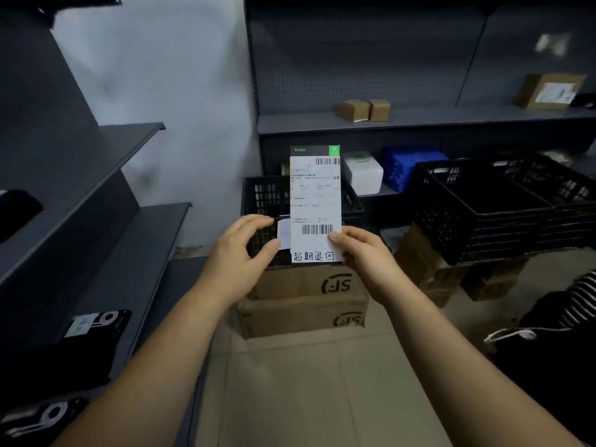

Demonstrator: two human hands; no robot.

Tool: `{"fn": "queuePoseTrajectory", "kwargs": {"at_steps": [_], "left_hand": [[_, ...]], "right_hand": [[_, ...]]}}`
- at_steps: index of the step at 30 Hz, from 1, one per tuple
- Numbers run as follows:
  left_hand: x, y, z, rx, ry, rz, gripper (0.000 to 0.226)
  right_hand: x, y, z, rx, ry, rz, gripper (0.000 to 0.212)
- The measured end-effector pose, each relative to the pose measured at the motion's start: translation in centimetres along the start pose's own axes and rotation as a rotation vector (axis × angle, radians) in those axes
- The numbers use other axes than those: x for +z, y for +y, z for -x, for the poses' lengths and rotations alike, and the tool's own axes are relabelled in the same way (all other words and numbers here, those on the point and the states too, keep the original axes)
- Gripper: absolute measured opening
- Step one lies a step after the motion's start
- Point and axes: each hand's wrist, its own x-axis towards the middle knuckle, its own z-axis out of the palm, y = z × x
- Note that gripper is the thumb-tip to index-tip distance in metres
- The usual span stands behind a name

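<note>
Parcel held upright in both hands

Bare forearms reach out over the tiled floor. The right hand (pixel 361 253) pinches the flat parcel (pixel 315 201) at its lower right corner, thumb pressed on the white label just under the lower barcode. The left hand (pixel 245 250) curls its thumb and fingers around a small white slip (pixel 283 232) at the parcel's left edge. The parcel stands upright between the hands, handwriting along its bottom. Below and just behind it sit two stacked cardboard boxes (pixel 303 298), with a black crate (pixel 264 195) on top. To the right are more stacked crates (pixel 477 214). Farther back, a grey shelf (pixel 419 119) carries two small brown boxes (pixel 364 110).
</note>
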Motion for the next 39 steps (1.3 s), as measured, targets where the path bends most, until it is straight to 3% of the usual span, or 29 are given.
{"fn": "queuePoseTrajectory", "kwargs": {"at_steps": [11, 20, 27, 33, 39], "left_hand": [[8.0, -15.0, -20.9, -0.087, -0.085, 0.035, 0.035], [16.1, -20.7, -34.4, -0.11, -0.219, 0.053, 0.039], [22.9, -25.5, -41.9, -0.24, -0.221, 0.007, 0.036], [28.1, -29.7, -46.1, -0.451, -0.203, 0.007, 0.034], [32.0, -34.8, -45.2, -0.542, -0.162, 0.0, 0.024]], "right_hand": [[-1.5, 3.7, -24.8, 0.111, 0.056, 0.095, 0.018], [-7.8, 6.5, -39.4, 0.22, 0.19, 0.051, 0.019], [-11.1, 10.3, -51.0, 0.338, 0.071, 0.083, 0.028], [-14.5, 15.2, -60.5, 0.443, -0.133, 0.173, 0.021], [-15.3, 21.5, -65.7, 0.523, -0.4, 0.579, 0.036]]}}
